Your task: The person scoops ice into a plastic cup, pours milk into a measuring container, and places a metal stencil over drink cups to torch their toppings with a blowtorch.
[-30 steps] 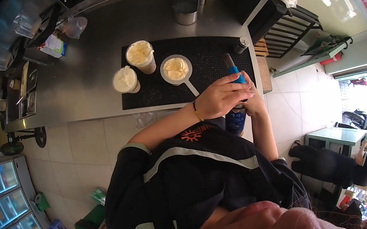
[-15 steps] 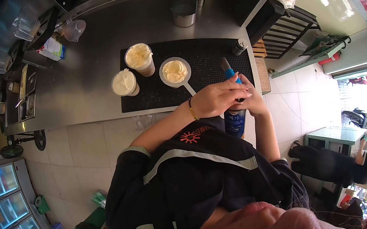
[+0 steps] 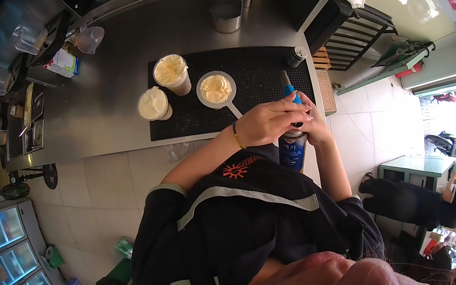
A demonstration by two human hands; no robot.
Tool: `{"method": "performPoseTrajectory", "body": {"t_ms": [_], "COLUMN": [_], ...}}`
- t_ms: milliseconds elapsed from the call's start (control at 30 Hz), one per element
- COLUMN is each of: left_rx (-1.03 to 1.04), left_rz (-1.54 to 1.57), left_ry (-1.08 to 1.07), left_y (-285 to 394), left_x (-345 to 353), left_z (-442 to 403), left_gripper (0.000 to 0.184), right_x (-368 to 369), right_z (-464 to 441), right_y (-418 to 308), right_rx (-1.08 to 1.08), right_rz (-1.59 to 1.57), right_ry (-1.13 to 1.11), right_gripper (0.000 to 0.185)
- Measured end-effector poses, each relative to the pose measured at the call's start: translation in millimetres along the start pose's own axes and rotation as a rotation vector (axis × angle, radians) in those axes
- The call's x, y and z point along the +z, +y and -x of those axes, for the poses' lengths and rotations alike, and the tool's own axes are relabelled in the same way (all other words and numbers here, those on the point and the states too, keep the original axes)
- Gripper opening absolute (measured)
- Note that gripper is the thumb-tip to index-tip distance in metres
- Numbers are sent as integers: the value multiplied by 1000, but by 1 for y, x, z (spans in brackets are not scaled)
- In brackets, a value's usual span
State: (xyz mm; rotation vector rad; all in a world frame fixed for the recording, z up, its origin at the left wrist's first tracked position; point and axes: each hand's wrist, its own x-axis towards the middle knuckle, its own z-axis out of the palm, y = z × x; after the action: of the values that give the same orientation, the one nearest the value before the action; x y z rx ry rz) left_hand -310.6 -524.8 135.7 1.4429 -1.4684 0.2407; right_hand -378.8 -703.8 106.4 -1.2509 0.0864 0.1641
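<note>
Left hand [image 3: 266, 123] and right hand [image 3: 314, 125] together, clamped on torch [image 3: 293, 152] at mat's near edge, nozzle [image 3: 286, 80] toward 12 o'clock. From hands: handled ring [image 3: 232, 107] around cream [image 3: 216, 89] and tall cup [image 3: 173, 75] at 10, jar [image 3: 296, 56] at 12, all on mat [image 3: 251, 60].

The torch head [image 3: 292, 95] is bright blue with a grey nozzle [image 3: 285, 78], the can [image 3: 292, 152] dark blue with white lettering. The cup toppings [image 3: 171, 68] are creamy yellow, the handled ring [image 3: 232, 88] whitish, the dotted mat [image 3: 190, 120] black. The black shirt [image 3: 268, 218] has grey-green bands [image 3: 246, 191] and an orange sun print [image 3: 235, 170]
</note>
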Motion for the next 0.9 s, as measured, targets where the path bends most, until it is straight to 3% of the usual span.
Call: {"method": "performPoseTrajectory", "body": {"t_ms": [100,200,300,333,433,533,667,800,900], "left_rx": [-114,-197,-72,-40,33,-64,-27,77,92], "left_rz": [231,364,381,399,367,459,282,264,251], "left_ry": [-83,-405,-717,-735,-848,-705,-512,-332,-323], "left_y": [-9,-8,-15,-19,-25,-21,-11,-6,-4], "left_x": [0,-27,-36,-33,-30,-27,-16,-6,-4], "left_z": [3,-24,-44,-44,-49,-47,-42,-40,-36], "left_gripper": [42,13,11,29,27,13,23,24,15], "right_x": [17,25,12,19,21,18,-11,2,0], "right_z": [11,13,16,19,22,25,24,21,20], "right_y": [-24,-21,4,4,11,-6,4,-32,-36], "right_rx": [81,-27,56,38,-100,195,115,-21,-8], "right_rz": [278,476,703,674,667,770,420,496,541], "right_ry": [0,-46,-162,-112,-104,-38,53,-8,-2], "right_gripper": [54,57,62,59,61,67,76,66,61]}}
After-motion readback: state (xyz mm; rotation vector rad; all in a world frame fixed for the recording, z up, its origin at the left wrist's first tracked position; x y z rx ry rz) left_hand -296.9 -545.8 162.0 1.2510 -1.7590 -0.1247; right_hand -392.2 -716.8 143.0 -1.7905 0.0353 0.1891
